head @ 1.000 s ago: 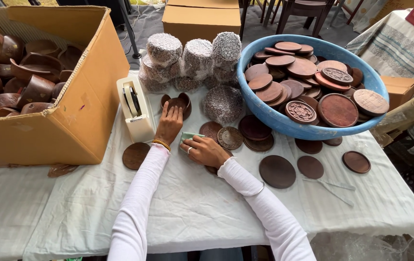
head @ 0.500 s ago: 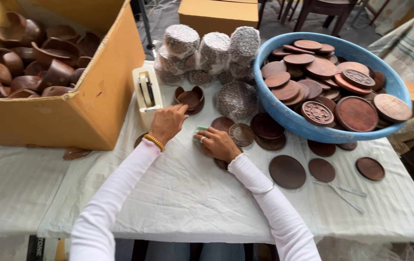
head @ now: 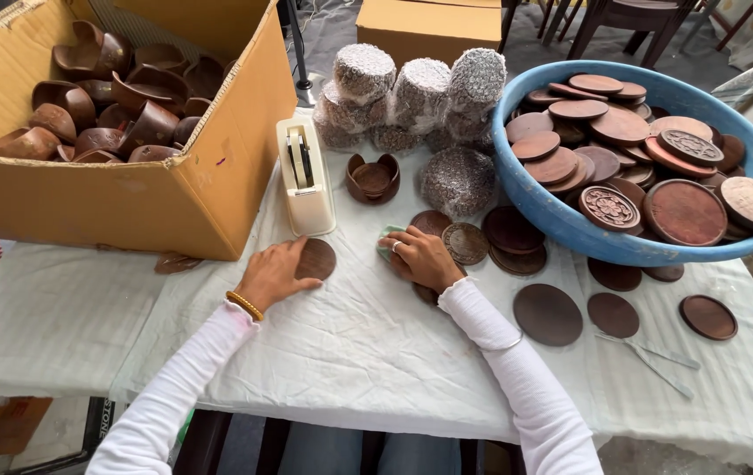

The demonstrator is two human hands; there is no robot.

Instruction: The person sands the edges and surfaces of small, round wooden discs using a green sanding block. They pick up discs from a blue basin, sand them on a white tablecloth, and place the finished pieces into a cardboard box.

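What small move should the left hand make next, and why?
Probably slide the wooden disc toward the right hand, which presses a greenish pad. The left hand lies flat on the disc's edge, apart from the pad.

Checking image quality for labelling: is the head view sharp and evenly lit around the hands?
Head view: soft even daylight, no glare; left hand on a wooden disc and right hand look sharp; the blue tub bows slightly from wide-angle distortion.
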